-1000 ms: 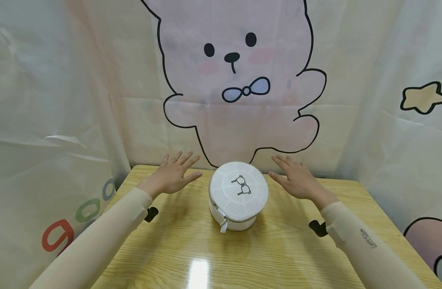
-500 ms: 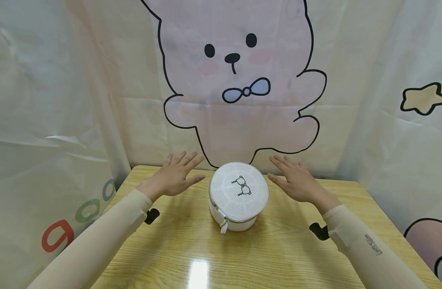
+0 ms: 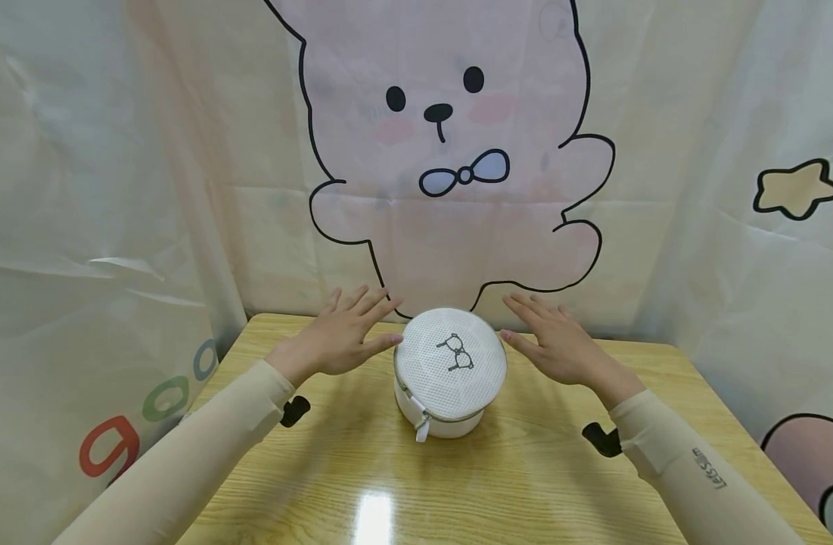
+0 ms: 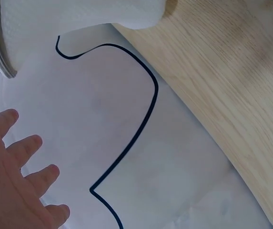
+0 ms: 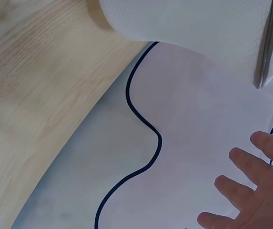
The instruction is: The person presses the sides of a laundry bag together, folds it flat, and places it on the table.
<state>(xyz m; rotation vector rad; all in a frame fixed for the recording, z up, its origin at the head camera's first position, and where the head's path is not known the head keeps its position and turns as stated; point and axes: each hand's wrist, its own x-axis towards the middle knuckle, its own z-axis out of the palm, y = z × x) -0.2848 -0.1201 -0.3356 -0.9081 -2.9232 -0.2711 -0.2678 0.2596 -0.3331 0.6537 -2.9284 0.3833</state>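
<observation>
A round white zippered mesh case [image 3: 450, 363] stands upright on the wooden table, a pair of glasses drawn on its lid and its zipper pull [image 3: 422, 430] hanging at the front left. My left hand [image 3: 341, 337] is at its left side, fingers straight and spread, thumb tip right at the lid's edge in the head view. On the other side my right hand [image 3: 555, 344] is likewise spread, its thumb by the rim. Both wrist views show the case's zipper [image 4: 3, 47] and white side above the outstretched fingers [image 5: 241, 164]. Neither hand holds anything.
The wooden table [image 3: 525, 484] ends at a hanging cloth [image 3: 443, 227] printed with a bear. More printed cloth [image 3: 763, 288] hangs at the right and left sides. A dark wrist piece [image 3: 296, 411] shows under each sleeve.
My left hand has moved right toward the case, its thumb now at the lid's edge. The right hand has shifted slightly left. The case has stayed in place.
</observation>
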